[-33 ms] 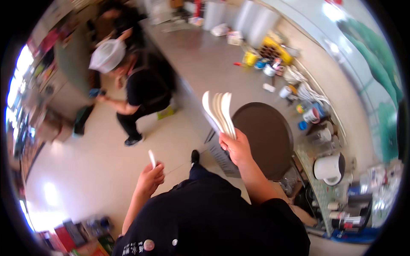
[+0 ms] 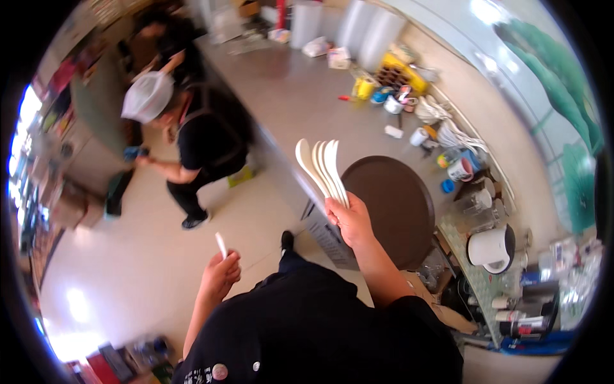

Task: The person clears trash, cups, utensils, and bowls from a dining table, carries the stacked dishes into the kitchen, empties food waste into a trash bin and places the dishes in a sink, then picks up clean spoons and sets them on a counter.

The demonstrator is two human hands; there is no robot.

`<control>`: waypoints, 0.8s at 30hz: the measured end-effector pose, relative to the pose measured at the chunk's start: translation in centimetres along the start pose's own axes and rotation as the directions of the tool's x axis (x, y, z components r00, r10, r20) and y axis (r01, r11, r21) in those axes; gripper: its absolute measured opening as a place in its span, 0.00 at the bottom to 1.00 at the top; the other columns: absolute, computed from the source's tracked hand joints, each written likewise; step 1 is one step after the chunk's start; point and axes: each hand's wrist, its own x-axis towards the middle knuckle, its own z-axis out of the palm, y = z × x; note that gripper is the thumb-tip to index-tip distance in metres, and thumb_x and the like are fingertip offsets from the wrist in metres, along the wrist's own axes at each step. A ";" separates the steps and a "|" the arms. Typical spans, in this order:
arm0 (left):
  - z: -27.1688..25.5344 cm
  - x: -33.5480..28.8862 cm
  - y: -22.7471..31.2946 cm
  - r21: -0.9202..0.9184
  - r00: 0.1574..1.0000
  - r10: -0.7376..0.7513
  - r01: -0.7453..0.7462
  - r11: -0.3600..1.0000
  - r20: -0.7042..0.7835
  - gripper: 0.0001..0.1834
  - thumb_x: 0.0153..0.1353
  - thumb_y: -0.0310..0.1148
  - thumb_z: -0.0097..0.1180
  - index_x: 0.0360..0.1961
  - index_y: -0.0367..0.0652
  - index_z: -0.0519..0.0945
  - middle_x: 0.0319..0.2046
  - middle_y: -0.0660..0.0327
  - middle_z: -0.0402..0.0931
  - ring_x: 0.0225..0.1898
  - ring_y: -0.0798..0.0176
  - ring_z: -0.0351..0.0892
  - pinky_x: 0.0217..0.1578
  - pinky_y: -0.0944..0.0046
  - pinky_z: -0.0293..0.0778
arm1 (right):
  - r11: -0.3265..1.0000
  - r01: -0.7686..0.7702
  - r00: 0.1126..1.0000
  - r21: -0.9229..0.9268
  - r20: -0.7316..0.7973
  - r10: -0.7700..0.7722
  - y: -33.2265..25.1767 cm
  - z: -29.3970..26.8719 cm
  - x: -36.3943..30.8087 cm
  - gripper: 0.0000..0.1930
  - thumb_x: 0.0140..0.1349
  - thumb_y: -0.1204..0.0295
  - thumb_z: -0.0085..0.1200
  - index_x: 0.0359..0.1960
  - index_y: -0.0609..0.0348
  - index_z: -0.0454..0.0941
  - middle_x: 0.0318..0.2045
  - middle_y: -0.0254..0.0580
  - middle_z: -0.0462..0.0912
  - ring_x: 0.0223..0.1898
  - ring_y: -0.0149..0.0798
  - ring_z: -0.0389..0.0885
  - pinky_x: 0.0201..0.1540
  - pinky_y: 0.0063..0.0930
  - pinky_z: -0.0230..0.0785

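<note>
Several white spoons (image 2: 320, 169), fanned upward, stand in my right hand (image 2: 350, 221), which is closed round their lower ends. One spoon on the left side of the fan is set a little apart from the others. Lower and to the left, my left hand (image 2: 220, 273) is closed on a slim white utensil (image 2: 220, 245). Only its upper part shows above the fingers; the rest is hidden in the hand. Just right of my right hand and partly behind it lies a large round brown tray (image 2: 391, 208).
A long grey counter (image 2: 275, 89) holds a yellow crate (image 2: 406, 73), cups, cords and jars along the wall. At right stands a white electric kettle (image 2: 489, 248). A crouching person (image 2: 208, 134) in a white cap is at left; another person (image 2: 167, 48) is behind.
The whole view has shifted slightly, with the surroundings now further left. The spoons in my right hand look more spread, the leftmost more separate. Both hands still hold the same things.
</note>
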 end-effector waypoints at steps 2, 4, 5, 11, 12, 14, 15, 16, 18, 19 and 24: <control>0.8 2.9 1.9 0.044 1.000 -0.027 0.028 0.999 -0.012 0.04 0.60 0.28 0.45 0.30 0.39 0.67 0.13 0.68 0.57 0.12 0.75 0.51 0.13 0.74 0.48 | 0.999 0.036 0.997 0.005 -0.071 -0.036 -1.2 -3.0 3.7 0.07 0.56 0.73 0.53 0.28 0.62 0.69 0.20 0.35 0.71 0.18 0.23 0.63 0.20 0.16 0.55; 1.6 6.6 3.7 -0.009 0.993 -0.078 0.078 0.997 -0.087 0.02 0.54 0.22 0.41 0.29 0.39 0.66 0.15 0.64 0.60 0.11 0.74 0.52 0.13 0.73 0.48 | 0.998 0.059 0.977 -0.004 -0.206 -0.058 -2.7 -6.0 8.1 0.07 0.56 0.73 0.53 0.28 0.63 0.69 0.19 0.33 0.69 0.17 0.22 0.62 0.17 0.15 0.51; 2.2 8.3 4.5 0.001 0.993 -0.083 0.083 0.997 -0.083 0.02 0.54 0.22 0.41 0.29 0.39 0.66 0.15 0.64 0.60 0.11 0.74 0.52 0.13 0.73 0.48 | 0.995 0.085 0.949 -0.043 -0.302 -0.094 -3.6 -7.7 10.2 0.07 0.57 0.73 0.53 0.27 0.62 0.70 0.18 0.33 0.69 0.16 0.22 0.61 0.16 0.16 0.51; 3.4 17.5 9.0 -0.072 0.986 -0.102 0.093 0.993 -0.135 0.08 0.48 0.20 0.36 0.27 0.44 0.66 0.17 0.64 0.61 0.12 0.73 0.53 0.13 0.74 0.49 | 0.894 0.219 0.711 -0.391 -0.564 -0.421 -16.1 -21.7 22.1 0.10 0.56 0.68 0.55 0.30 0.63 0.72 0.18 0.32 0.72 0.15 0.23 0.65 0.16 0.16 0.55; 4.2 18.5 9.2 -0.068 0.975 -0.122 0.112 0.991 -0.185 0.08 0.48 0.20 0.36 0.27 0.45 0.66 0.17 0.64 0.60 0.12 0.73 0.53 0.13 0.74 0.49 | 0.882 0.156 0.664 -0.445 -0.613 -0.428 -17.1 -24.7 23.3 0.10 0.55 0.68 0.55 0.29 0.63 0.72 0.18 0.33 0.72 0.15 0.23 0.66 0.16 0.17 0.56; 5.4 20.9 10.0 -0.042 0.962 -0.152 0.146 0.988 -0.227 0.08 0.48 0.20 0.37 0.27 0.45 0.66 0.17 0.64 0.60 0.12 0.73 0.53 0.13 0.74 0.49 | 0.868 0.088 0.602 -0.489 -0.668 -0.438 -18.7 -30.6 26.0 0.11 0.55 0.68 0.55 0.28 0.64 0.73 0.17 0.34 0.73 0.16 0.24 0.67 0.16 0.18 0.57; 6.1 22.0 10.3 -0.032 0.946 -0.171 0.168 0.985 -0.275 0.08 0.49 0.20 0.37 0.27 0.45 0.66 0.17 0.64 0.60 0.12 0.73 0.53 0.13 0.74 0.49 | 0.820 -0.056 0.552 -0.570 -0.702 -0.450 -18.8 -33.8 27.5 0.10 0.54 0.68 0.54 0.27 0.64 0.73 0.17 0.35 0.74 0.15 0.25 0.67 0.17 0.20 0.57; 6.4 23.0 10.5 -0.039 0.936 -0.185 0.181 0.983 -0.300 0.08 0.48 0.20 0.37 0.27 0.45 0.66 0.17 0.64 0.60 0.12 0.73 0.53 0.13 0.74 0.49 | 0.735 -0.205 0.505 -0.646 -0.713 -0.486 -19.5 -36.1 29.2 0.09 0.54 0.68 0.54 0.27 0.63 0.74 0.17 0.35 0.74 0.14 0.26 0.67 0.17 0.22 0.58; 7.2 25.1 10.6 -0.022 0.927 -0.215 0.219 0.976 -0.307 0.08 0.48 0.20 0.37 0.27 0.44 0.66 0.16 0.64 0.60 0.12 0.73 0.53 0.13 0.74 0.49 | 0.637 -0.314 0.507 -0.704 -0.692 -0.515 -19.2 -42.9 31.7 0.10 0.52 0.68 0.54 0.25 0.63 0.75 0.17 0.38 0.75 0.15 0.29 0.69 0.18 0.24 0.60; 7.5 26.0 10.6 -0.013 0.914 -0.235 0.245 0.970 -0.330 0.08 0.48 0.20 0.37 0.27 0.44 0.66 0.16 0.64 0.60 0.12 0.73 0.53 0.13 0.74 0.49 | 0.526 -0.408 0.529 -0.746 -0.663 -0.530 -19.0 -45.2 32.8 0.10 0.50 0.67 0.55 0.22 0.64 0.76 0.16 0.40 0.76 0.15 0.31 0.71 0.19 0.27 0.62; 9.8 30.0 10.4 0.041 0.889 -0.289 0.324 0.945 -0.355 0.08 0.46 0.19 0.36 0.27 0.43 0.65 0.16 0.63 0.60 0.12 0.73 0.53 0.12 0.74 0.49 | 0.333 -0.558 0.646 -0.760 -0.650 -0.400 -21.3 -49.5 35.5 0.14 0.46 0.65 0.56 0.19 0.67 0.76 0.16 0.48 0.78 0.23 0.43 0.79 0.28 0.34 0.69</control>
